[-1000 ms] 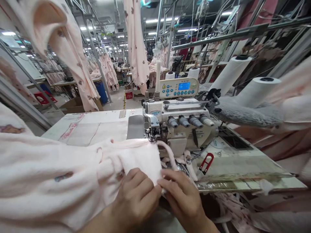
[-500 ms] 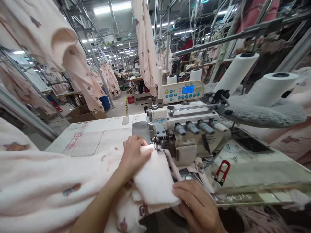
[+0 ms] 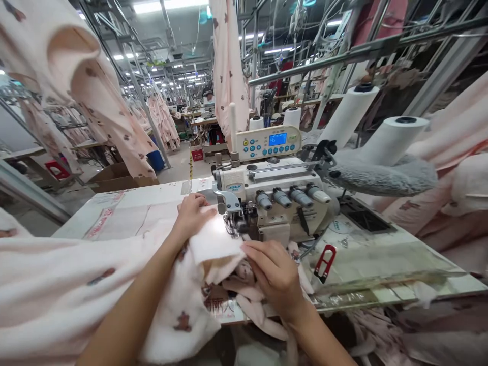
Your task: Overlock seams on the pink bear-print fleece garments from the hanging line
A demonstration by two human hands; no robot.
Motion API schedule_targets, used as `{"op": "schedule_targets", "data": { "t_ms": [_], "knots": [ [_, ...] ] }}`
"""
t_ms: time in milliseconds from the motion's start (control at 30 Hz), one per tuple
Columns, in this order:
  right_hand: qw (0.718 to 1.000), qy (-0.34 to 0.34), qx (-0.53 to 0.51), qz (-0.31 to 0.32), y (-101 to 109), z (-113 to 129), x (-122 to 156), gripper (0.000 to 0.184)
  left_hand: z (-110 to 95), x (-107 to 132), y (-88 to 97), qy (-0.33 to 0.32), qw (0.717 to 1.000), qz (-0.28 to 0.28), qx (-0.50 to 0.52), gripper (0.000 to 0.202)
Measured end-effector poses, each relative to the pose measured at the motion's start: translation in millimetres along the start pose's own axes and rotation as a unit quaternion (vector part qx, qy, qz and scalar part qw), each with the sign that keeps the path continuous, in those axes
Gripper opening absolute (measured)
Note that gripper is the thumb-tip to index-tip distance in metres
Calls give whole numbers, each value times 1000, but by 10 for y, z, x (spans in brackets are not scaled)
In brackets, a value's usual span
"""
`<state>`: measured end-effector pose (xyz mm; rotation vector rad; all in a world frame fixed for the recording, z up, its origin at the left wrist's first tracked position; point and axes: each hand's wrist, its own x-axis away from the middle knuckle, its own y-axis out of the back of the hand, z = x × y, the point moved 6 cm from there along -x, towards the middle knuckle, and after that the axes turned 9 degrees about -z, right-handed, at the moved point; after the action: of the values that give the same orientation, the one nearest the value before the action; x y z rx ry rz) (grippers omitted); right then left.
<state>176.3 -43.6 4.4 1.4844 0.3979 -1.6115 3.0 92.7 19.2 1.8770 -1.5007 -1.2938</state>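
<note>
A pale pink fleece garment piece [image 3: 213,244] with a bear print lies folded at the presser foot of a white overlock sewing machine [image 3: 282,175]. My left hand [image 3: 192,216] is closed on the fold just left of the needle area, thumb on top of the cloth. In front of the presser foot, my right hand [image 3: 272,269] pinches the near right edge of the same fleece between thumb and fingers. The rest of the garment spreads left under my left forearm and hangs over the table's front edge. Narrow trimmed strips [image 3: 253,305] hang below my right hand.
Red-handled thread snips [image 3: 325,263] lie right of the machine on the white table [image 3: 381,254]. White thread cones [image 3: 392,140] stand behind, beside a grey fluffy pad [image 3: 385,175]. Printed garments [image 3: 229,71] hang from rails ahead and at left. A cardboard box [image 3: 118,175] sits beyond the table.
The fleece has fed further into the machine, and its near edge is now close to the presser foot. My right hand has moved up towards the needle with that edge. The view has shifted slightly.
</note>
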Motion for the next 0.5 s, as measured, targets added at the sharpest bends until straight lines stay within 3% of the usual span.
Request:
{"op": "schedule_targets", "data": {
  "t_ms": [133, 233, 367, 500],
  "knots": [
    [999, -29, 45, 7, -66, -69, -80, 12, 61, -185, -46, 14, 1000, -7, -7, 13],
    [997, -47, 56, -14, -24, 16, -48, 12, 102, -313, -71, 18, 1000, -13, -12, 14],
    [998, -44, 42, -14, 15, 138, 152, 17, 130, -491, -107, 22, 999, -18, -23, 14],
    [988, -80, 128, 16, -44, -12, 421, 27, 250, -592, -52, 65, 996, -24, -50, 20]
  ]
}}
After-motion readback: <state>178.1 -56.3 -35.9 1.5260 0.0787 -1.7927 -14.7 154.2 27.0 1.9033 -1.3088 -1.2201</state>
